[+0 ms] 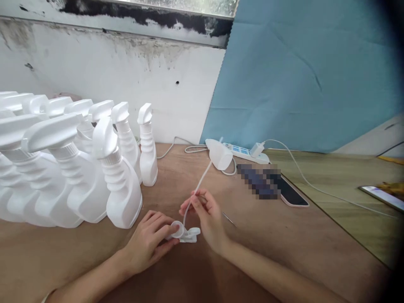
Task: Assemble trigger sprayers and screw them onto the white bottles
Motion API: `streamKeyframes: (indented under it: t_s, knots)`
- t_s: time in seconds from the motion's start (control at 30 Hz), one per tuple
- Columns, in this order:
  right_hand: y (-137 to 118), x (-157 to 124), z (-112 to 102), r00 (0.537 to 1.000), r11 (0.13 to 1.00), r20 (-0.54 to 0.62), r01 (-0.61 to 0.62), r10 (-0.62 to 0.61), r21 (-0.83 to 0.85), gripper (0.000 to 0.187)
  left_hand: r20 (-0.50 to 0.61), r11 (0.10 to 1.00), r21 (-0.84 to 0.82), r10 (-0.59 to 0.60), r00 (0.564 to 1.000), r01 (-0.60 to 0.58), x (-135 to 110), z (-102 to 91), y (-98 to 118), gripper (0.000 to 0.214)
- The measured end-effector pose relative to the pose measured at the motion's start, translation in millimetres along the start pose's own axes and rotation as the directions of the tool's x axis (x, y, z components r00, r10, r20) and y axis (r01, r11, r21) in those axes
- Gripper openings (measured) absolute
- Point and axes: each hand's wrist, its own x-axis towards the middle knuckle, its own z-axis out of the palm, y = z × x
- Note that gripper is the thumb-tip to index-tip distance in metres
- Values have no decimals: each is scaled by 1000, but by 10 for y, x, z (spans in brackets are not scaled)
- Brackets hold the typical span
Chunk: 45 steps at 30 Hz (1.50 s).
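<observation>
On the table in front of me, my left hand (pixel 151 240) grips a small translucent white plastic sprayer part (pixel 188 235) with a round collar, thumb and fingers closed around its left end. My right hand (pixel 208 216) pinches a thin white tube (pixel 198 183) between thumb and fingers. The tube's lower end meets the sprayer part beside the collar; whether it sits inside, I cannot tell. Its upper end slants up toward a white hollow plastic piece (pixel 221 155) lying farther back. A thin metal rod (pixel 229 219) lies just right of my right hand.
Several white spray bottles (pixel 123 189) stand in rows on the left, one slim bottle (pixel 147 147) at their right end. At the back right are a power strip (pixel 246 152) with a plugged charger (pixel 257 148), cables and a dark phone (pixel 293 191). Another device (pixel 383 197) lies far right.
</observation>
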Motion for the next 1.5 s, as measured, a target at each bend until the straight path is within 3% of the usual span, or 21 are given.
streamKeyframes:
  t_s: [0.17, 0.27, 0.37, 0.43, 0.5, 0.63, 0.83, 1.1, 1.5]
  knots:
    - [191, -262, 7, 989, 993, 86, 120, -121, 11, 8, -11, 1000, -7, 10, 1000, -10, 19, -15, 18, 15]
    - [277, -296, -50, 965, 972, 181, 210, -189, -106, 11, -1, 1000, -28, -10, 1000, 10, 19, -15, 9, 11]
    - [271, -284, -92, 910, 897, 297, 365, -288, -250, 11, 4, 998, -49, -46, 999, 46, 11, -6, -5, 5]
    - [243, -259, -96, 897, 850, 288, 420, -335, -319, 6, -1, 997, -57, -48, 999, 48, 9, 0, -10, 7]
    - [222, -227, -86, 919, 850, 235, 385, -317, -360, 5, -7, 997, -59, -41, 999, 41, 11, 4, -12, 12]
    - [223, -173, -56, 972, 917, 188, 198, -139, -346, 20, -36, 997, -55, -48, 998, 46, 10, 6, -14, 17]
    - [251, -167, -52, 984, 966, 174, 87, -44, -244, 19, -25, 997, -52, -65, 998, 63, -7, 6, -12, 17]
    - [309, -211, -88, 979, 980, 201, 51, -11, -192, 16, -5, 993, -78, -85, 996, 84, -3, 0, -27, 18]
    - [341, -249, -107, 972, 947, 209, 162, -105, -278, 17, -10, 994, -68, -88, 996, 87, 11, -10, -13, 13]
